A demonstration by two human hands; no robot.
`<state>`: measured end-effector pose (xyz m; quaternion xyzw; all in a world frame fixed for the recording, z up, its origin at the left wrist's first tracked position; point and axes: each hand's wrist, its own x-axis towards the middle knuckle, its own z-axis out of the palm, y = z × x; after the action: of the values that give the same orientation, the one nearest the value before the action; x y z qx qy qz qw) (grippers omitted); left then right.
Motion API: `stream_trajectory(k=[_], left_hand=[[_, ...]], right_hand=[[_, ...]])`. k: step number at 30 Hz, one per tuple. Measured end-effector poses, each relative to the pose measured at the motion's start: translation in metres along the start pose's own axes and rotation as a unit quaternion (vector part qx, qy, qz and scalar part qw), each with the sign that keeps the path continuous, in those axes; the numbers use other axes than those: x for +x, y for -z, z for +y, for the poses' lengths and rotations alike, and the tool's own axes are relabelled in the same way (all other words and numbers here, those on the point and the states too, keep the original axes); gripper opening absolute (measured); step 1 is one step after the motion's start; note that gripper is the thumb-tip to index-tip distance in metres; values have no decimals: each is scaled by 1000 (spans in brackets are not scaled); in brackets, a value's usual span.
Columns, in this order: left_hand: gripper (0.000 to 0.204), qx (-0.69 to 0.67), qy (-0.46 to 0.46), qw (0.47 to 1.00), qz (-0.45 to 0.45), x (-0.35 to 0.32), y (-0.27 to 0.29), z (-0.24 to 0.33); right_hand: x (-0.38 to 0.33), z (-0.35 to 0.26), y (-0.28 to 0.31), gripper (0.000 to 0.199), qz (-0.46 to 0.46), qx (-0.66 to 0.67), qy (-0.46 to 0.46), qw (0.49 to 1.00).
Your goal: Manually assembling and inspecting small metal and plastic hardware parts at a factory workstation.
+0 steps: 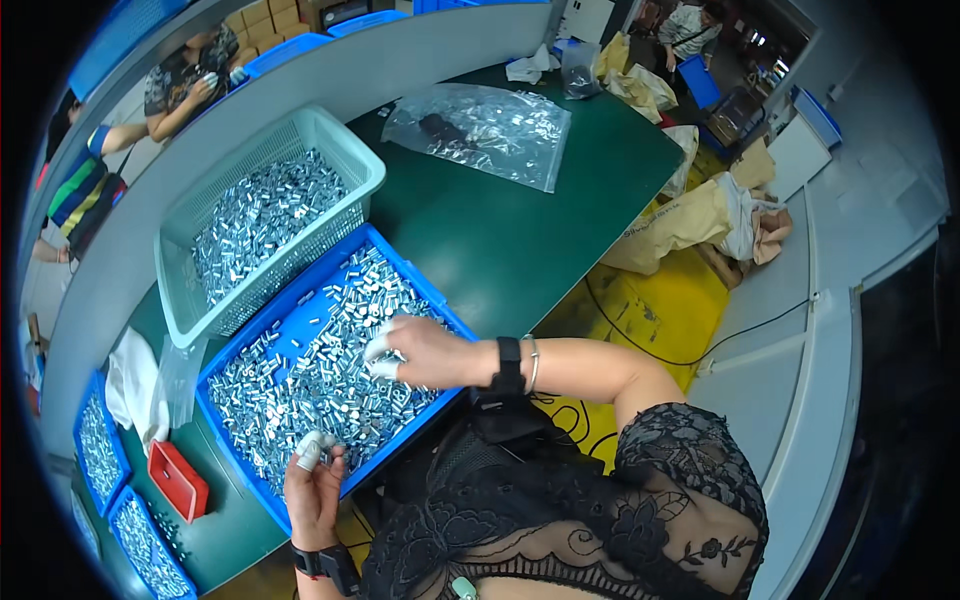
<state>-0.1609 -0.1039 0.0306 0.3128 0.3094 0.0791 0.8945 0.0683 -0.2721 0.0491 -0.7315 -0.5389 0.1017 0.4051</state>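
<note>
A blue tray (425,285) in front of me is spread with many small, shiny metal cylinders (335,375). My right hand (430,352) reaches over the tray's right side, its white-covered fingertips curled down among the cylinders. Whatever those fingers grip is too small to make out. At the tray's near edge, my left hand (314,485) is turned upward with fingers bent together and a white cover on the thumb. Any piece pinched there cannot be made out. Behind the tray, a pale green plastic basket (350,160) holds more of the same cylinders.
A red bin (180,480) and smaller blue trays (120,470) of metal parts stand left, near a white cloth (135,385). A clear plastic bag (480,130) lies on the green table (480,250). Beyond a grey partition (440,50) are other people. Sacks (680,225) lie right.
</note>
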Motion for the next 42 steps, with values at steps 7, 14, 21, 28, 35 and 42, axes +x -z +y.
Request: stream_trajectory(k=[7, 14, 21, 28, 35, 42], left_hand=[[19, 19, -106, 994, 1, 3, 17, -14], [18, -20, -118, 992, 41, 7, 10, -15], [19, -14, -144, 989, 34, 9, 19, -22], [22, -8, -167, 986, 25, 9, 18, -24], [22, -12, -197, 980, 14, 10, 24, -26], [27, -18, -174, 985, 9, -3, 15, -24]], right_hand=[[-39, 48, 6, 9, 187, 19, 5, 982], [-32, 61, 1, 9, 170, -67, 18, 983], [-36, 61, -1, 9, 184, -75, 16, 980], [-34, 60, 0, 9, 183, -76, 15, 980], [-31, 55, 1, 10, 178, -98, 7, 979], [-37, 54, -5, 9, 181, -100, -4, 978]])
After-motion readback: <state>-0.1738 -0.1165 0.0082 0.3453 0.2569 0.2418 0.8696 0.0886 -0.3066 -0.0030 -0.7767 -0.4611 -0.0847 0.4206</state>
